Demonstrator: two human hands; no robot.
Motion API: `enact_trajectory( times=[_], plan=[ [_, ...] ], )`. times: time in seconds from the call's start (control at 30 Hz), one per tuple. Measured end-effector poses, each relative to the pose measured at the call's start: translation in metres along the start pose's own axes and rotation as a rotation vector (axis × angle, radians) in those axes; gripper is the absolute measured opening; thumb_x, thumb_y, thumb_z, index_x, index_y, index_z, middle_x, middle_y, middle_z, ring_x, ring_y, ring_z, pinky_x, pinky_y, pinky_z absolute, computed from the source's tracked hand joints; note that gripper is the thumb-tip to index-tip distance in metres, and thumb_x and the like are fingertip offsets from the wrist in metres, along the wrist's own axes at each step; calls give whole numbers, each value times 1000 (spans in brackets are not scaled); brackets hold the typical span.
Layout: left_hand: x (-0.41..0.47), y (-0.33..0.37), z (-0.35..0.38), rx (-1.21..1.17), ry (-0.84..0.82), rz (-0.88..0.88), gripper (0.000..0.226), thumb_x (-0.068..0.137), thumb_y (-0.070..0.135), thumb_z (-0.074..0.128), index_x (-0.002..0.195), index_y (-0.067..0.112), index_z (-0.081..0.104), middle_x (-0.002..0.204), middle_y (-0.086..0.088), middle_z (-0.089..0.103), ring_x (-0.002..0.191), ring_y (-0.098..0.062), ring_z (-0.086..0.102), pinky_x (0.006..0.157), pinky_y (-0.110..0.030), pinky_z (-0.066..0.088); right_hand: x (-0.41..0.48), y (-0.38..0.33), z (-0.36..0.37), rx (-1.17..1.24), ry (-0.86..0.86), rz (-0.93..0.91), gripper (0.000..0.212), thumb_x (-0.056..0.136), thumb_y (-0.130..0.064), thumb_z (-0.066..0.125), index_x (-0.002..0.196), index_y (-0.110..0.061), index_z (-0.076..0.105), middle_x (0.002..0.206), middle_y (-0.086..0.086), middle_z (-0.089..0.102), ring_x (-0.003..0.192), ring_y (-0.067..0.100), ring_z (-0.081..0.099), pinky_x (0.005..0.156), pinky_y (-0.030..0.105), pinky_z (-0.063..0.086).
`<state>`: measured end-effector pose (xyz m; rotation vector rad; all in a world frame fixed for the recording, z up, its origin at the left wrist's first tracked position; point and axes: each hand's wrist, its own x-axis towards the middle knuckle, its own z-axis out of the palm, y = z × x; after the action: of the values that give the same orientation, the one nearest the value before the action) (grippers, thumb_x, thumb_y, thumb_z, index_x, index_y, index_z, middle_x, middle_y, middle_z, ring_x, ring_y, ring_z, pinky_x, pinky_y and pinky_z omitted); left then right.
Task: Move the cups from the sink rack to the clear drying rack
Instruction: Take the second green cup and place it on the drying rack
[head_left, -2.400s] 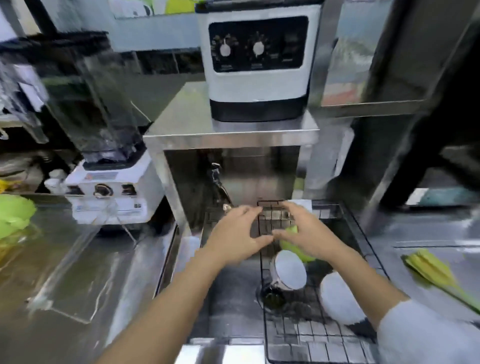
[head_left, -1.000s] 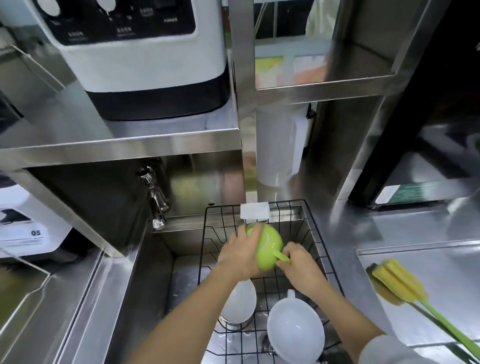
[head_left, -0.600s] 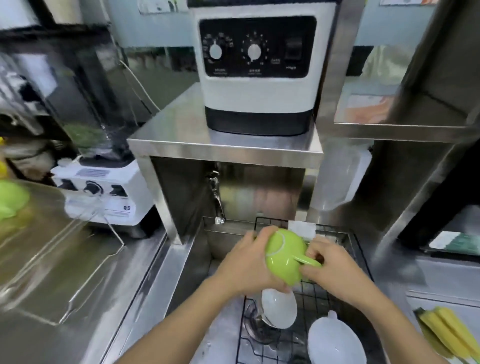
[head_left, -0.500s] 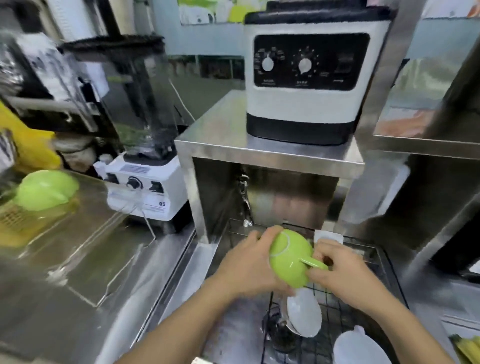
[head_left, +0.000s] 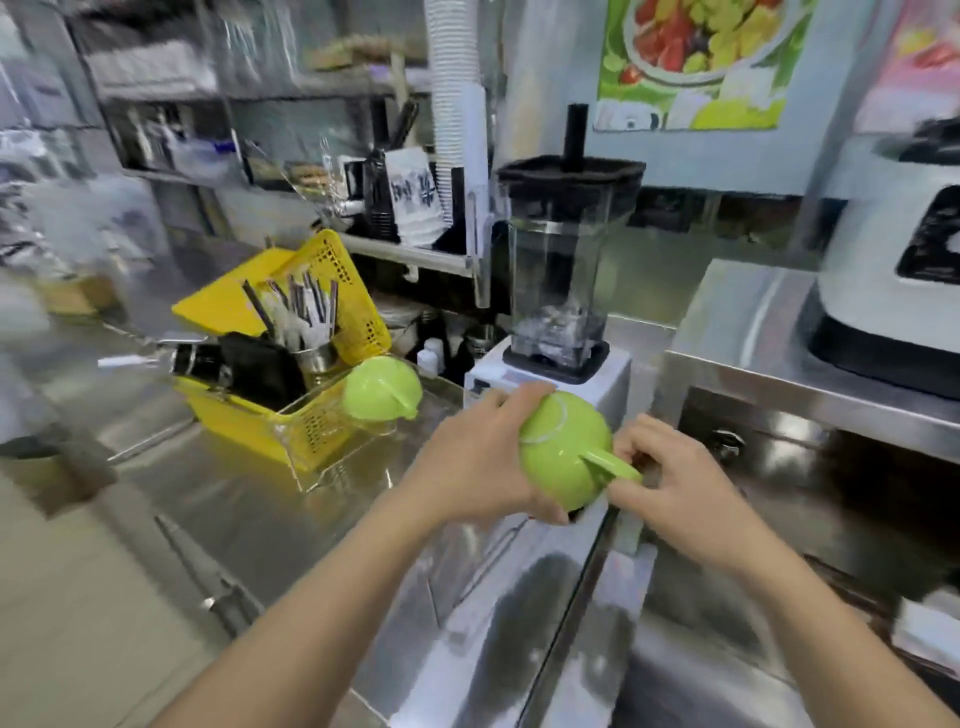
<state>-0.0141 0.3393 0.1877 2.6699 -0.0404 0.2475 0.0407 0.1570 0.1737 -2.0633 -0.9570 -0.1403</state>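
Observation:
A green cup (head_left: 563, 452) hangs upside down above the counter edge, held in both hands. My left hand (head_left: 480, 460) wraps its body from the left. My right hand (head_left: 670, 480) pinches its handle on the right. A second green cup (head_left: 382, 387) sits upside down on the clear drying rack (head_left: 332, 470) at the left, beside a yellow basket. The sink rack is out of view.
A yellow basket (head_left: 306, 332) with utensils stands behind the clear rack. A blender (head_left: 558, 291) stands just behind the held cup. A steel shelf (head_left: 769, 353) with a white appliance (head_left: 893, 280) is at the right. The steel counter (head_left: 218, 509) stretches left.
Both hands lifted the green cup out of the sink rack and carried it left. The view swung left, so the sink rack left the picture and the clear rack came in.

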Motion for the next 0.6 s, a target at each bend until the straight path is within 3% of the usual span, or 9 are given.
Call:
enact_trajectory(
  times=[0.13,0.27,0.4,0.6],
  plan=[
    [21,-51,-23,70,2,-35,111,47,39,87,138,39,22,133,-4,43,117,-28,50,96,-41,43,41,-9,45,-28,-24,75,22,67,-20,63,62,-16,42,67,-3,40,63,11,36,60,26,30],
    [48,-92,-28,177,-158,-41,109,50,44,84,138,36,20,131,-6,46,114,-33,51,93,-42,38,69,-5,78,-120,-67,168,19,76,-16,63,72,-2,50,75,8,51,69,20,41,60,31,30],
    [67,-116,-21,205,-268,-14,110,50,47,83,139,36,17,133,-8,48,116,-34,51,94,-42,40,77,5,99,-195,-65,275,19,78,-20,64,75,-4,53,79,10,56,75,26,49,73,37,33],
    [81,-138,-2,241,-307,11,113,48,54,80,139,38,15,141,-7,43,123,-34,46,106,-50,26,85,17,110,-321,-95,340,22,81,-28,62,69,-19,46,89,5,62,89,23,51,81,34,24]
  ],
)
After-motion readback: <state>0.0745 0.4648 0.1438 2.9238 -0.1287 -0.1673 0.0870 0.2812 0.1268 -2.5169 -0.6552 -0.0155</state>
